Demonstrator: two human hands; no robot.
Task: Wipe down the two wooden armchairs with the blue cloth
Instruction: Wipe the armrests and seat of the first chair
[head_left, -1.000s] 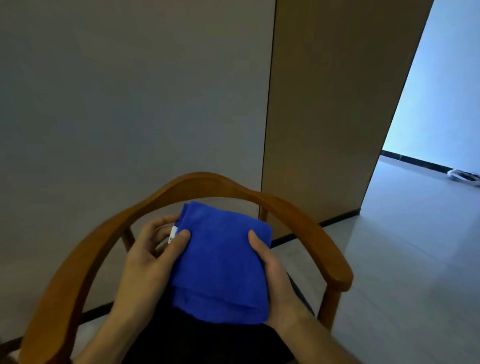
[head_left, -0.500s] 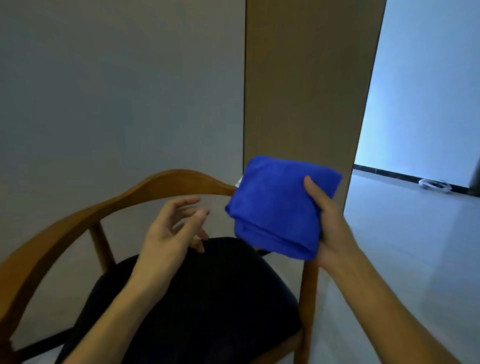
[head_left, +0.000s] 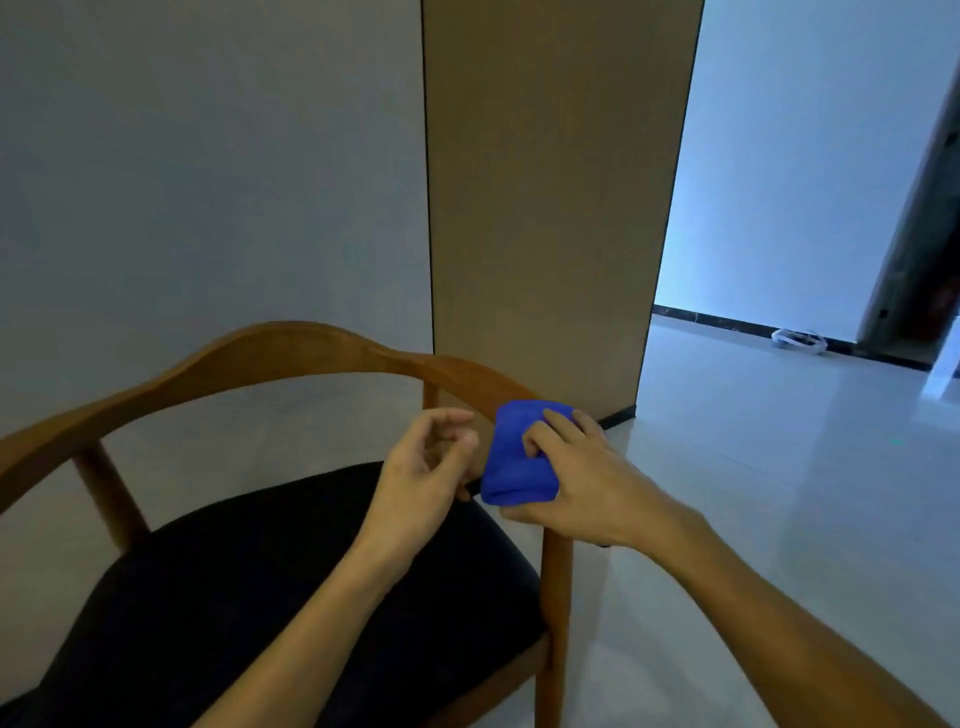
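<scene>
A wooden armchair (head_left: 270, 353) with a curved backrest rail and a black seat cushion (head_left: 249, 582) fills the lower left. The folded blue cloth (head_left: 514, 462) lies pressed on the end of the chair's right armrest, over its front leg (head_left: 556, 613). My right hand (head_left: 582, 483) covers the cloth from above and grips it. My left hand (head_left: 426, 467) hovers just left of the cloth, above the cushion, fingers loosely curled and holding nothing. Only one armchair is in view.
A grey wall stands behind the chair, and a brown panel (head_left: 540, 208) edges it on the right. Beyond the panel a pale tiled floor (head_left: 779, 493) opens into a bright room. A small white object (head_left: 797, 340) lies by the far skirting.
My left hand let go of the cloth. My right hand carried it from over the seat to the right and down onto the armrest end. The view swung right.
</scene>
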